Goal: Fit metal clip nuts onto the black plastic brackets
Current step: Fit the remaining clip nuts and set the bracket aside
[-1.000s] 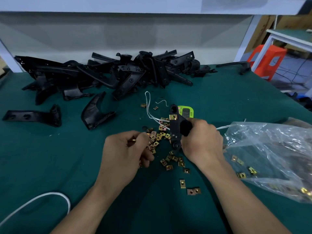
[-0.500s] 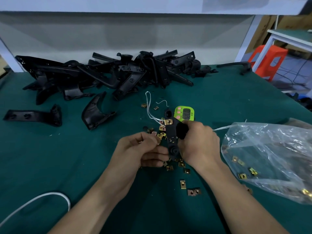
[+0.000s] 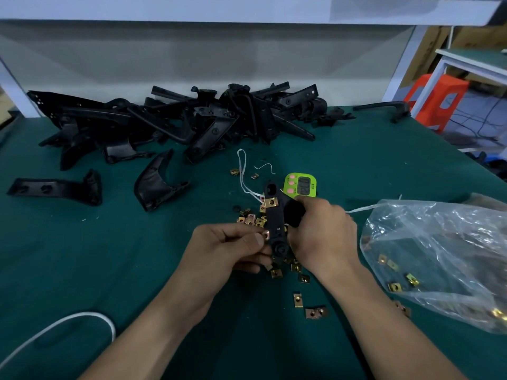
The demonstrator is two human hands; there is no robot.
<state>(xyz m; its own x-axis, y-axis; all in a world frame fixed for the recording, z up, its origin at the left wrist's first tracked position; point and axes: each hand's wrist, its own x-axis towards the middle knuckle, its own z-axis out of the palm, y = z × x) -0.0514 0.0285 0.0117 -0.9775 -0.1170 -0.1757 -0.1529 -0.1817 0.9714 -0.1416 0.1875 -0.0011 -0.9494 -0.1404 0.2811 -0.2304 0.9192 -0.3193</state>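
The fingers (image 3: 253,239) of the left hand (image 3: 227,248) were pinched together on a nut (image 3: 265,235), which touched the left edge of a bracket (image 3: 274,218) near its lower end; the right hand (image 3: 321,237) had its fingers curled round the bracket's right side, holding it roughly upright above the worktop (image 3: 109,256); a second nut (image 3: 271,202) sat clipped on the bracket's upper part; loose nuts (image 3: 297,300) lay scattered under and around both hands; a timer (image 3: 301,185), green, lay just behind the bracket; a bag (image 3: 439,256) of clear plastic with more nuts lay to the right; a pile (image 3: 192,119) of black brackets lay well behind, along the far edge; a white cord (image 3: 55,327) curved at the near left.
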